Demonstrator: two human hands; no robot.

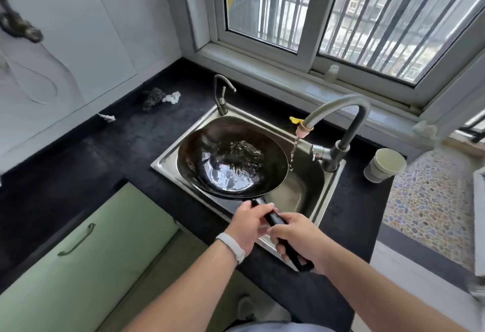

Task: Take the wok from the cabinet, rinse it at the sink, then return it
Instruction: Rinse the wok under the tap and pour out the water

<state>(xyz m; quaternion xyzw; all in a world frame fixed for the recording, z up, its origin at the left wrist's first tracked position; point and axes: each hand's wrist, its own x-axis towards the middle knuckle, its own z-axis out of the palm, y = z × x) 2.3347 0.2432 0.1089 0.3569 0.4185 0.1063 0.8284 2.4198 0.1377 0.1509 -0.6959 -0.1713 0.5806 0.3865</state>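
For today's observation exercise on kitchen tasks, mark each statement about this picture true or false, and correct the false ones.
1. Both hands hold the wok's handle. True: the left hand and right hand grip the handle of the wok.
2. The wok is dry. False: water lies in its bowl.
3. The large faucet is dripping beside the wok. True: its water falls just past the rim into the sink.
4. The paper cup stands inside the sink. False: it stands on the counter, right of the faucet.
5. The wristband is on the right wrist. False: it is on the left wrist.
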